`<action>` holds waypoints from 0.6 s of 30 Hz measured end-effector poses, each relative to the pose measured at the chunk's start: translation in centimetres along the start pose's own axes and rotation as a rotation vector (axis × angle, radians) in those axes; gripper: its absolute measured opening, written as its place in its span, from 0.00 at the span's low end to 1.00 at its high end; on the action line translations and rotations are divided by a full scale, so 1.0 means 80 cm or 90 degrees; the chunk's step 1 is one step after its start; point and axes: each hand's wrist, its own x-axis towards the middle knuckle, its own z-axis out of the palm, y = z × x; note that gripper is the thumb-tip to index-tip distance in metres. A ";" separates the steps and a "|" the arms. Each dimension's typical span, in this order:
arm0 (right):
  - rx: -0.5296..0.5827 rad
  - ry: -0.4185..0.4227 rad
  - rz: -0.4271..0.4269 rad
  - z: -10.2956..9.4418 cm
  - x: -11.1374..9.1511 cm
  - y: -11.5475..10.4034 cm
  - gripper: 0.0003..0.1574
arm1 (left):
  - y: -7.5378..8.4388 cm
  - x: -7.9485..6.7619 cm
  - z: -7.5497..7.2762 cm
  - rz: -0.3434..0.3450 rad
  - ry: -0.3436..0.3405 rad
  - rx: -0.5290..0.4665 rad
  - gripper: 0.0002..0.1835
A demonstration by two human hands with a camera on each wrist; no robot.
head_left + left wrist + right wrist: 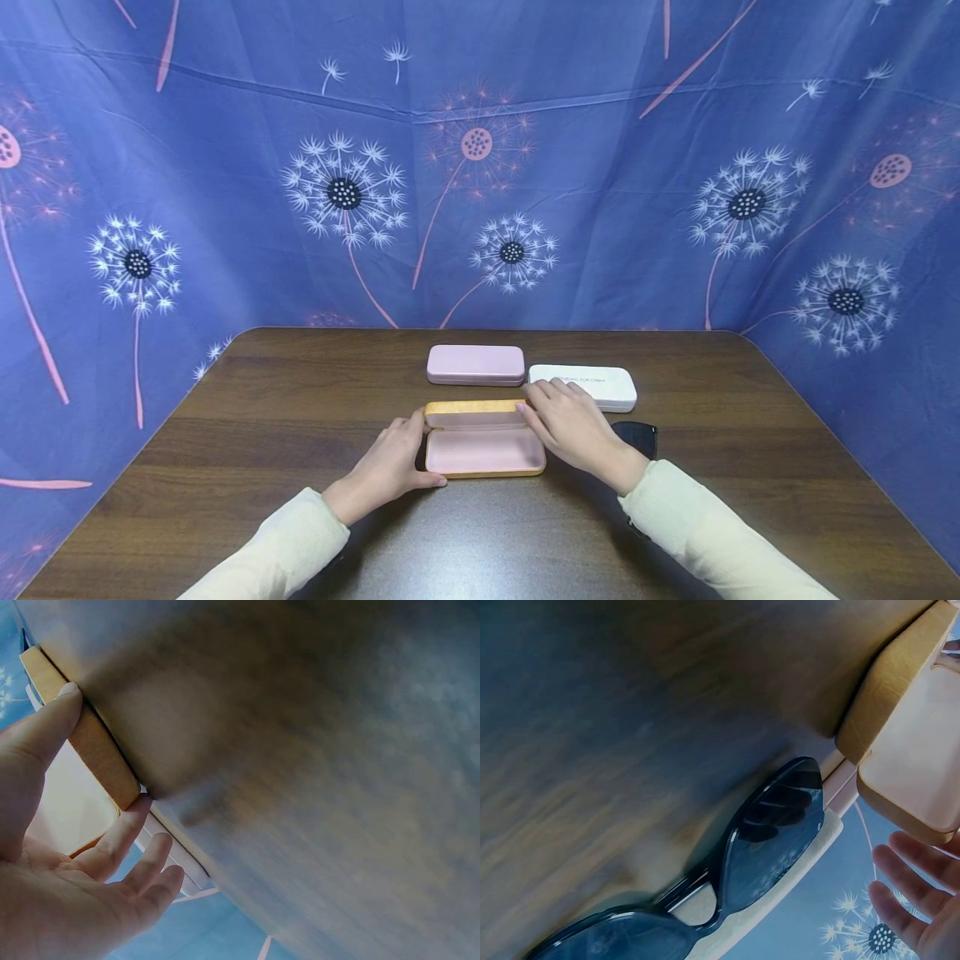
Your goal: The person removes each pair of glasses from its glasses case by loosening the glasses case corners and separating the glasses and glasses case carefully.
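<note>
An open glasses case [486, 451], orange-yellow outside and pale pink inside, lies on the table with its hinged lid [472, 407] raised at the back. My left hand [386, 462] holds its left end, the thumb on the front edge and the fingers at the side and back. At the lid's right corner, my right hand [573, 425] grips the edge, thumb on the near side and fingers behind. Black sunglasses [772, 840] sit beside the case, partly hidden under the right forearm in the head view.
Behind the open case is a closed pink glasses case [476, 365]. A closed white glasses case [618, 390] lies back right, partly covered by the right hand. The brown wooden table [300, 375] meets a blue dandelion-print cloth [600, 183] at its back and sides.
</note>
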 end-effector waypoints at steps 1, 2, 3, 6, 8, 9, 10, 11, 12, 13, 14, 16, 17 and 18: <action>0.004 -0.003 0.002 0.001 0.002 -0.001 0.17 | 0.000 0.000 0.000 -0.001 -0.001 0.000 0.46; 0.008 -0.007 0.005 0.001 0.003 -0.001 0.18 | 0.000 0.000 0.000 -0.001 -0.001 -0.001 0.46; 0.014 -0.013 0.009 0.002 0.004 -0.001 0.19 | 0.000 0.000 0.000 -0.002 -0.001 0.000 0.46; 0.037 -0.033 0.026 0.003 0.007 -0.002 0.22 | 0.000 0.000 0.000 -0.003 -0.001 0.002 0.46; 0.051 -0.052 0.041 0.002 0.009 -0.003 0.23 | 0.000 0.000 0.000 -0.004 -0.001 0.002 0.46; 0.057 -0.058 0.047 0.003 0.009 -0.003 0.23 | 0.000 0.000 0.000 -0.004 0.000 0.003 0.46; 0.063 -0.068 0.053 0.003 0.010 -0.003 0.24 | 0.000 0.000 0.000 -0.005 0.000 0.003 0.45; 0.068 -0.076 0.059 0.003 0.010 -0.002 0.25 | 0.000 0.000 0.001 -0.006 0.000 0.003 0.45; 0.072 -0.085 0.064 0.003 0.011 -0.002 0.25 | 0.000 0.000 0.001 -0.005 0.000 0.003 0.46; 0.078 -0.092 0.068 0.003 0.011 -0.001 0.25 | 0.000 0.000 0.001 -0.005 0.000 0.004 0.46; 0.085 -0.098 0.071 0.004 0.011 -0.001 0.25 | 0.000 0.000 0.001 -0.004 0.001 0.004 0.46; 0.101 -0.109 0.078 0.004 0.012 0.000 0.26 | 0.000 0.000 0.001 -0.002 0.002 0.004 0.46; 0.112 -0.112 0.079 0.003 0.013 0.001 0.26 | 0.000 0.000 0.001 -0.002 0.004 0.005 0.46; 0.124 -0.116 0.081 0.003 0.014 0.001 0.26 | -0.001 0.000 0.001 0.000 0.005 0.005 0.46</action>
